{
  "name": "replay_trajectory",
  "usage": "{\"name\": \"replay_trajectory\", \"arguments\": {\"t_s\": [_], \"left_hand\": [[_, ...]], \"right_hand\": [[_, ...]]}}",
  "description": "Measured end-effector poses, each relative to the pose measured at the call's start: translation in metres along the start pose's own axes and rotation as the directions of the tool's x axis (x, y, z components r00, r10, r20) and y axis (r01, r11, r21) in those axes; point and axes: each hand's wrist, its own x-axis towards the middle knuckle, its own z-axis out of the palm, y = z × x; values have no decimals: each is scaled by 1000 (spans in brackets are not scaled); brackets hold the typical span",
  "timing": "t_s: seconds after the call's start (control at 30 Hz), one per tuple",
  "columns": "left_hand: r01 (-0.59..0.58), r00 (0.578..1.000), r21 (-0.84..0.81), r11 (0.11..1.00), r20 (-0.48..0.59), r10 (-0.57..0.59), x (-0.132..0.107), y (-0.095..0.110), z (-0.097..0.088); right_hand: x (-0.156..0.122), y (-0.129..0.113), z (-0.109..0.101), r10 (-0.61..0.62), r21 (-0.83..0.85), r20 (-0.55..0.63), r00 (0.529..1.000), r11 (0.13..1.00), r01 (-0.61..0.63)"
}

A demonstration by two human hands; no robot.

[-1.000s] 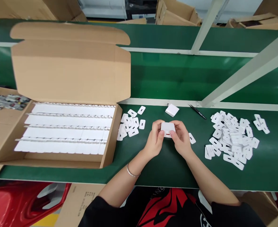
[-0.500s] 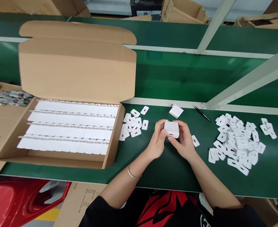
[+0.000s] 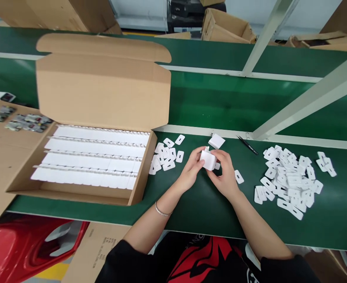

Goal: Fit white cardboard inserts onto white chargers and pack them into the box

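Both my hands meet over the green bench and hold one small white charger block (image 3: 208, 160), turned so its metal prongs point up and left. My left hand (image 3: 191, 169) grips its left side with the fingertips. My right hand (image 3: 224, 173) closes round its right and lower side. A second white charger block (image 3: 216, 141) lies just beyond them. One flat white tab (image 3: 239, 177) rests by my right hand. A small heap of white tabs (image 3: 165, 156) lies left of my hands, and a large heap of white tabs (image 3: 290, 177) lies to the right.
An open cardboard box (image 3: 138, 184) with rows of white inserts sits at the left, its lid standing up. Black tweezers (image 3: 247, 145) lie near the white rail. A slanted white frame bar (image 3: 306, 102) crosses the right. Small grey parts (image 3: 26, 122) lie on cardboard far left.
The charger block has been turned in my hands: its face with the red mark showed before, now its prongs point up. My hands stay in about the same place.
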Motion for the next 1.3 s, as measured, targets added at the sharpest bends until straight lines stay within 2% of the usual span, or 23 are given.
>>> {"name": "replay_trajectory", "arguments": {"t_s": [0.1,0.2,0.27,0.37,0.47,0.63,0.77,0.9,1.0,1.07,1.17,1.23,1.3], "left_hand": [[-17,995,-8,1000,100,18,1,4,-3],[-151,970,101,983,209,127,1,9,-4],[-258,954,190,947,203,220,1,10,-4],[-344,938,288,894,149,313,1,9,-4],[-378,926,340,861,138,352,0,7,-3],[-384,920,304,872,205,334,-1,8,-1],[-410,912,290,865,155,380,0,6,2],[-381,925,267,885,112,364,7,4,3],[-327,942,315,891,177,283,15,14,-2],[-289,953,413,863,204,222,17,26,-3],[-226,973,587,778,173,152,12,43,9],[-181,984,672,718,127,128,8,49,19],[-150,988,702,696,77,135,5,51,26]], "right_hand": [[0,0,-1,98,98,-45,994,991,-93],[-1,-4,-3,224,288,-56,973,937,-199],[-2,-5,-3,245,368,-44,968,905,-213],[-2,-4,-2,223,442,-21,975,876,-191],[-1,-2,-2,202,475,-39,979,865,-160],[1,-1,-3,209,466,-68,976,871,-154],[0,2,0,236,492,-87,968,855,-165],[1,9,7,247,456,-167,954,877,-147],[7,11,10,250,426,-238,939,895,-130],[10,10,8,219,336,-267,938,934,-122],[9,6,3,39,54,-286,957,998,-24],[7,3,1,-124,-117,-253,959,988,97],[4,1,3,-214,-177,-186,959,967,181]]}}
